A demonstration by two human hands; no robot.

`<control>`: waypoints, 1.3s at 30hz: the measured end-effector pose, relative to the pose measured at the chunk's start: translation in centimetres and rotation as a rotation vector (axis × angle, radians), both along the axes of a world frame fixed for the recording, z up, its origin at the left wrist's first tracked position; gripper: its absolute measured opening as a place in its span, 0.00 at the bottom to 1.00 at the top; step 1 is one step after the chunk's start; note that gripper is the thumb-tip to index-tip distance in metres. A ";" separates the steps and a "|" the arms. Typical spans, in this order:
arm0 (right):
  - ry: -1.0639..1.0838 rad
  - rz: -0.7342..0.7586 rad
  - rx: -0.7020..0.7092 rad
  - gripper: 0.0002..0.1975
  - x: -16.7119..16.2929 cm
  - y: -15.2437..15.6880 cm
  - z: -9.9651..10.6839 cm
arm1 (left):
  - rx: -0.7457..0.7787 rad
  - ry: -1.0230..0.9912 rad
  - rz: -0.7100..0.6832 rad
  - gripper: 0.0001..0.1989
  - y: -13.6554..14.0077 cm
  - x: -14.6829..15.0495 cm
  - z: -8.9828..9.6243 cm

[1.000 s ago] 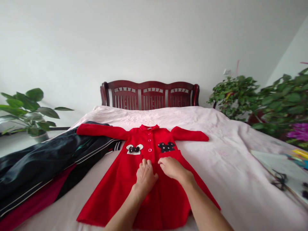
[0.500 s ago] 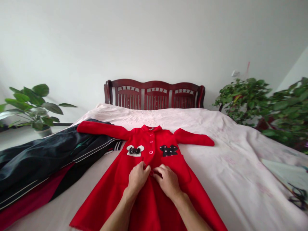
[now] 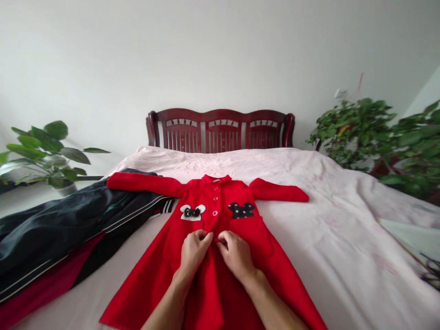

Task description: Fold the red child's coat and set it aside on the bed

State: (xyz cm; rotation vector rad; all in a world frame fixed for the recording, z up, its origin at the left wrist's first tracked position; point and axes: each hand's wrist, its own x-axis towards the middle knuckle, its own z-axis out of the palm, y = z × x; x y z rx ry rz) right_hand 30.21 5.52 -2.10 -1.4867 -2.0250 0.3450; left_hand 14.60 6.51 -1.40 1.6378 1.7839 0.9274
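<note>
A red coat (image 3: 209,279) with a collar lies face up, its sleeves spread to both sides. Round red buttons (image 3: 215,213) with pale rims run down its front placket. On the chest are a white mouse-head patch (image 3: 191,213) with a dark bow and a black dotted one (image 3: 241,210). My left hand (image 3: 194,250) pinches the front edge of the coat below the lowest visible button. Close beside it, my right hand (image 3: 235,252) pinches the same placket from the other side. Whatever lies between the fingertips is mostly hidden.
The coat rests on a bed with a pale pink sheet (image 3: 330,243). Dark trousers (image 3: 85,220) with white stripes lie at the left, partly under a coat sleeve. Behind stands a carved wooden headboard (image 3: 223,133). Potted plants (image 3: 51,153) flank the bed.
The button that showed between my fingertips is now hidden. Below my hands, the front flap has lifted into a more distinct fold. Both hands stay at the same part of the placket.
</note>
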 end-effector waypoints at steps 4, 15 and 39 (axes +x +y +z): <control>0.000 0.012 0.012 0.05 -0.1 0.0 0.1 | 0.054 0.032 0.001 0.19 -0.7 0.5 0.3; 0.062 -0.096 -0.101 0.08 -0.2 0.1 0.6 | -0.013 -0.280 -0.129 0.14 0.0 0.0 -1.1; 0.707 -0.138 -0.318 0.12 -0.1 2.6 -2.0 | 0.092 -0.045 -0.062 0.02 -0.6 1.2 -0.5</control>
